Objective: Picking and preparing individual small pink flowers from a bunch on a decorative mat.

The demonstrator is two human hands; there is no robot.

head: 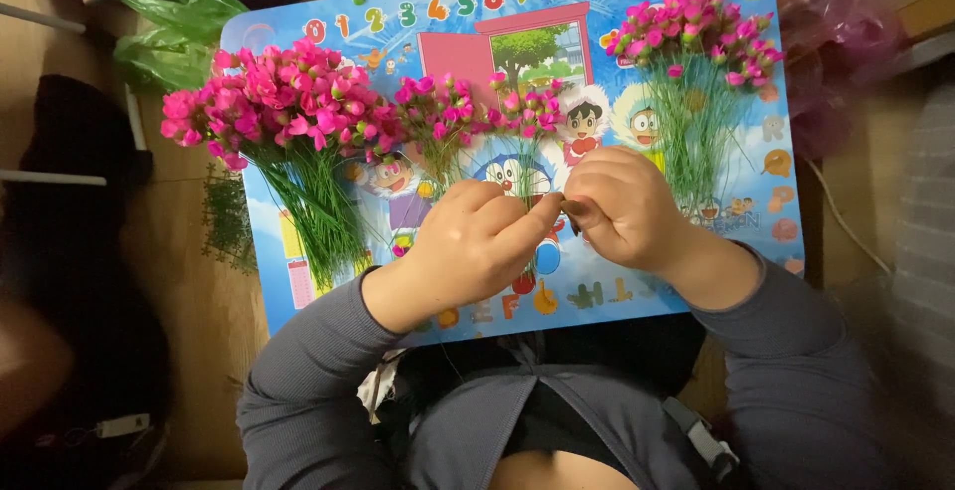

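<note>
On the worktop (756, 102) a large flower bunch (274, 112) lies at the left and another flower bunch (696, 37) at the far right. Between them lie two small sprigs (438, 112), side by side. Both hands meet at the worktop's near middle, the left hand (473, 241) touching the right hand (622, 206), just before the sprigs. A bag (169, 27) lies off the worktop's far left corner.
</note>
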